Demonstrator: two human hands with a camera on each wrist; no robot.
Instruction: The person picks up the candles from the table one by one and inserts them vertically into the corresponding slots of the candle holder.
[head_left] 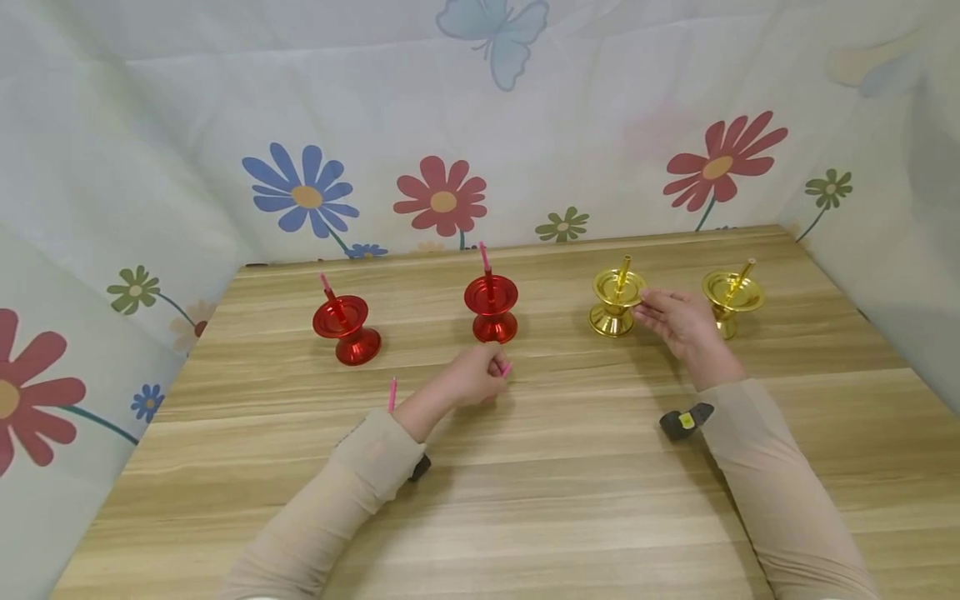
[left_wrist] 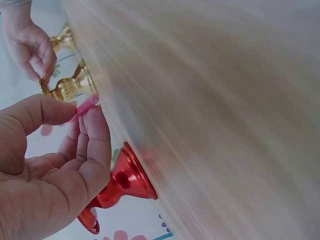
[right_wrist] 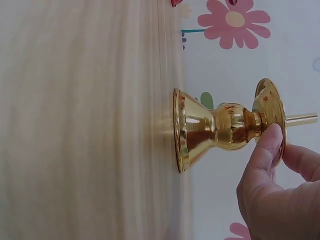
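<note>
My left hand (head_left: 478,375) pinches a thin pink candle (left_wrist: 86,106) between thumb and fingertips, in front of the middle red candle holder (head_left: 491,296). That holder has a pink candle in its upright tube, as does the red candle holder (head_left: 341,321) at the left. With thumb and fingers, my right hand (head_left: 681,323) grips the dish rim of a gold candle holder (right_wrist: 197,130), whose base stands on the table. Its tube shows no candle. Behind my right hand stands a second gold candle holder (head_left: 733,292), partly hidden, also with a bare tube.
Another pink candle (head_left: 393,393) shows beside my left forearm, its lower part hidden by the sleeve. The wood-grain table (head_left: 525,500) ends at a white flower-print cloth (head_left: 360,100) at the back and sides. A dark strap (head_left: 684,422) sits at my right wrist.
</note>
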